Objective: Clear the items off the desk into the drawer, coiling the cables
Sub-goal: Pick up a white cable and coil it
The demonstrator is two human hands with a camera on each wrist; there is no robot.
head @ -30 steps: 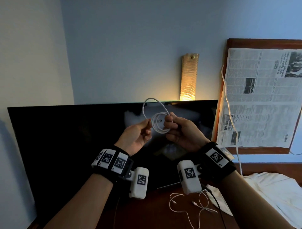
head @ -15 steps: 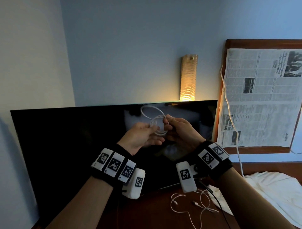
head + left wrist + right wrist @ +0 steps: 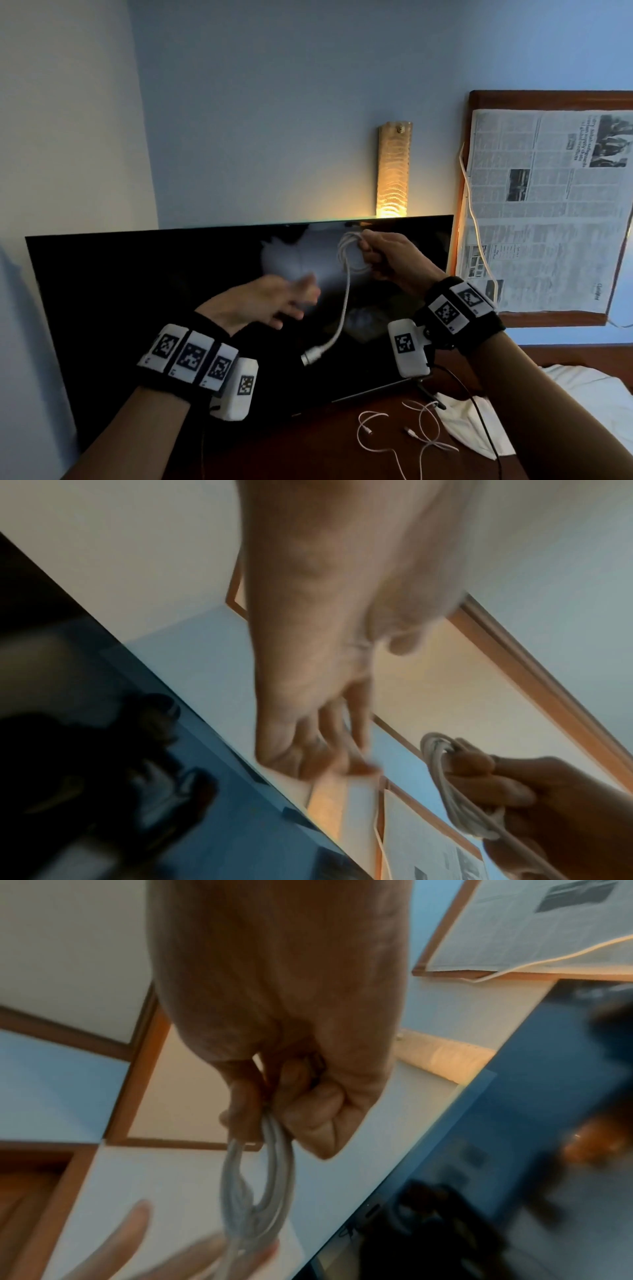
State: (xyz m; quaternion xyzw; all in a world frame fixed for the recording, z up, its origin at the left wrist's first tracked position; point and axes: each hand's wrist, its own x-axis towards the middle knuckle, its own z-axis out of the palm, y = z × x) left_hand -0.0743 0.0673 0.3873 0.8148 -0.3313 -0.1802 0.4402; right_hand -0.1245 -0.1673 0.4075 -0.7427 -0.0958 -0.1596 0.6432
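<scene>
My right hand (image 3: 371, 253) grips a coiled white cable (image 3: 349, 253) in front of the dark screen; the coil (image 3: 260, 1172) hangs from its curled fingers (image 3: 301, 1110). One free end with a silver plug (image 3: 310, 357) dangles down from the coil. My left hand (image 3: 291, 301) is apart from the cable, lower and to the left, fingers stretched and blurred. In the left wrist view the left hand (image 3: 325, 750) holds nothing and the coil (image 3: 445, 777) is to its right. A second thin white cable (image 3: 407, 435) lies loose on the wooden desk (image 3: 308, 455).
A large black screen (image 3: 171, 308) stands on the desk against the blue wall. A white cloth (image 3: 486, 428) lies at the right. A wall lamp (image 3: 393, 171) glows behind the screen. A newspaper-covered frame (image 3: 548, 205) with a hanging white cord (image 3: 476, 226) is at the right.
My left hand has let go of the coil and dropped down and left. The right hand keeps the coil, moved slightly right, and the plug end now hangs free.
</scene>
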